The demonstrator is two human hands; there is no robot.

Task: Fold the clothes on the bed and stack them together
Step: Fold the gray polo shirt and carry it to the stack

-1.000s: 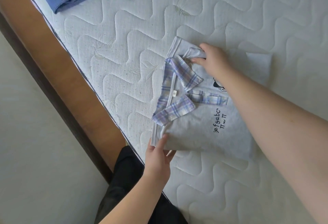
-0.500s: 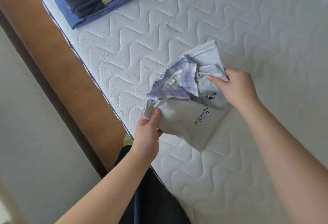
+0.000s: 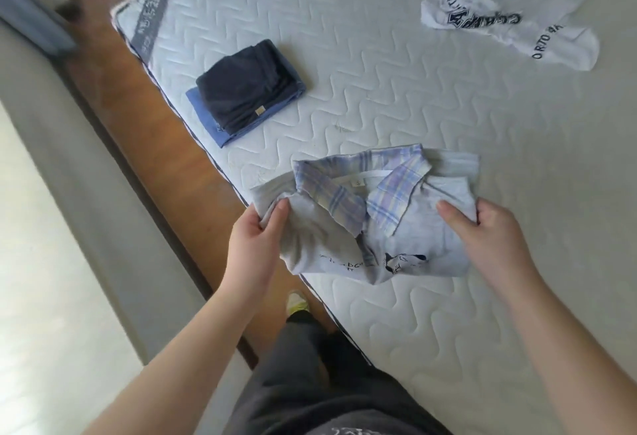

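A folded pale grey shirt [image 3: 320,238] with a plaid collar and dark print hangs just above the mattress edge, held between both hands. My left hand [image 3: 253,238] grips its left side, thumb on top. On the other side my right hand [image 3: 489,238] holds the shirt with the thumb lying over the fabric. Further back, near the mattress edge, sits a stack of folded clothes [image 3: 244,89]: a dark navy piece on a blue one. An unfolded white shirt [image 3: 517,21] with dark lettering lies crumpled at the far right.
The quilted white mattress [image 3: 396,96] fills most of the view. A brown wooden bed frame [image 3: 144,145] runs along its left edge, with pale floor beyond. My dark trousers and a foot show at the bottom.
Both hands have picked the folded shirt up off the mattress. The view has swung up, so the folded stack and the white shirt now show.
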